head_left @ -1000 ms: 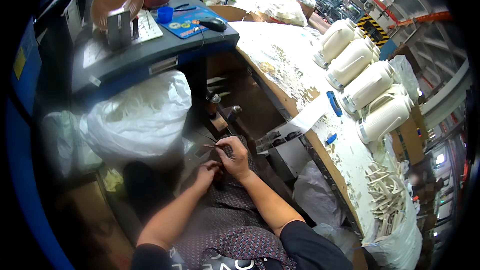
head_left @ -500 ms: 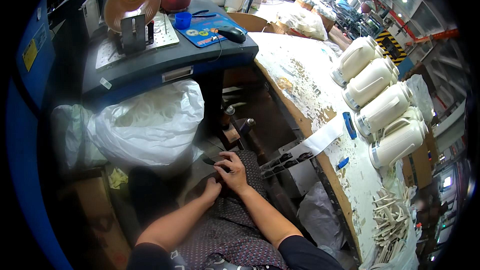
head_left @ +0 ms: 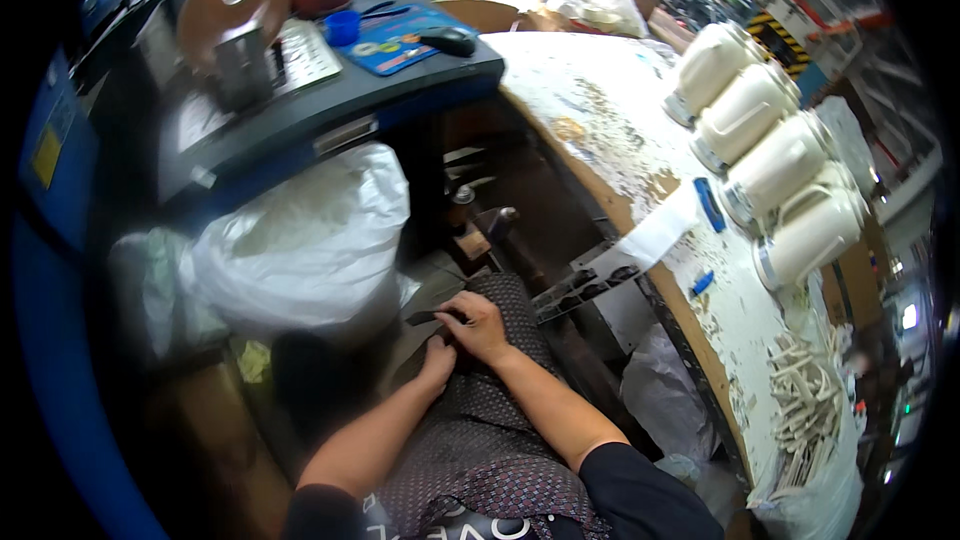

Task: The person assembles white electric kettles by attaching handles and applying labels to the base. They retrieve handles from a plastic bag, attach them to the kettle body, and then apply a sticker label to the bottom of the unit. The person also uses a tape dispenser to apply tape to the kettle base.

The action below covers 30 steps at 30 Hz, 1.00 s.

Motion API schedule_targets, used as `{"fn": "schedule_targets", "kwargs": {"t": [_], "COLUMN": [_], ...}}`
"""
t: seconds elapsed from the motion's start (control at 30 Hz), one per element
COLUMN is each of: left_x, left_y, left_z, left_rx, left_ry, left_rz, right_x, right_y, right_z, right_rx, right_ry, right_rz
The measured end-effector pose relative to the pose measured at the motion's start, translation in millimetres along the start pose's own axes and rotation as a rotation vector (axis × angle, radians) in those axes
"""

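Note:
Over my lap, my right hand (head_left: pixel 478 328) is closed in a pinch on a thin dark piece (head_left: pixel 424 318) that points out to the left; its kind is too small and dark to tell. Just below and left of it, my left hand (head_left: pixel 437 360) is curled closed, nearly touching the right fingers. Whatever the left fingers hold is hidden. Beneath both hands lies a dark patterned apron (head_left: pixel 470 420) over my legs.
A white sack (head_left: pixel 300 250) stands at the left, below a dark desk (head_left: pixel 400 90) with a mouse (head_left: pixel 447 40). On the worn white table (head_left: pixel 570 90) at right lie cream jugs (head_left: pixel 785 170), a blue cutter (head_left: pixel 709 204) and a pile of cream handles (head_left: pixel 795 410).
My right fingers have closed in from a more spread pose, and the dark piece shows more plainly. Both hands stay together over the lap; the whole view has shifted slightly.

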<state>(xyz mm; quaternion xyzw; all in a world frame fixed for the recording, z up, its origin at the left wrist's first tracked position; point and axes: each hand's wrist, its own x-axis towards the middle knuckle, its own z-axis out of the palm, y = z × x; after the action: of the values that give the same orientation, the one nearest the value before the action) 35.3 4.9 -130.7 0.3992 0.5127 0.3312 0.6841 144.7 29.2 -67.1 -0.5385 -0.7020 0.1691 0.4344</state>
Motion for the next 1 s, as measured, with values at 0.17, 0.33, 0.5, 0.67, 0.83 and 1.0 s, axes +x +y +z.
{"fn": "schedule_targets", "kwargs": {"t": [0.17, 0.33, 0.5, 0.67, 0.83, 1.0], "left_x": [-6, 6, 6, 47, 64, 29], "left_y": [5, -19, -18, -61, -66, -46], "left_z": [2, -4, 3, -30, -40, -13], "left_rx": [-0.023, -0.009, 0.03, 0.106, 0.174, -0.065], "left_ry": [0.015, 0.015, 0.028, 0.088, -0.132, -0.119], "left_rz": [0.035, 0.031, 0.065, 0.294, 0.135, 0.09], "right_x": [-2, -4, -5, 5, -2, -15], "right_y": [0, -8, 0, -11, 0, 5], "right_z": [0, 1, -2, 5, 10, -4], "right_rx": [0.01, 0.0, -0.063, -0.093, -0.07, -0.088], "right_ry": [-0.071, -0.08, -0.08, -0.123, -0.047, -0.056], "right_rz": [0.025, 0.019, 0.018, -0.032, -0.027, 0.005]}}
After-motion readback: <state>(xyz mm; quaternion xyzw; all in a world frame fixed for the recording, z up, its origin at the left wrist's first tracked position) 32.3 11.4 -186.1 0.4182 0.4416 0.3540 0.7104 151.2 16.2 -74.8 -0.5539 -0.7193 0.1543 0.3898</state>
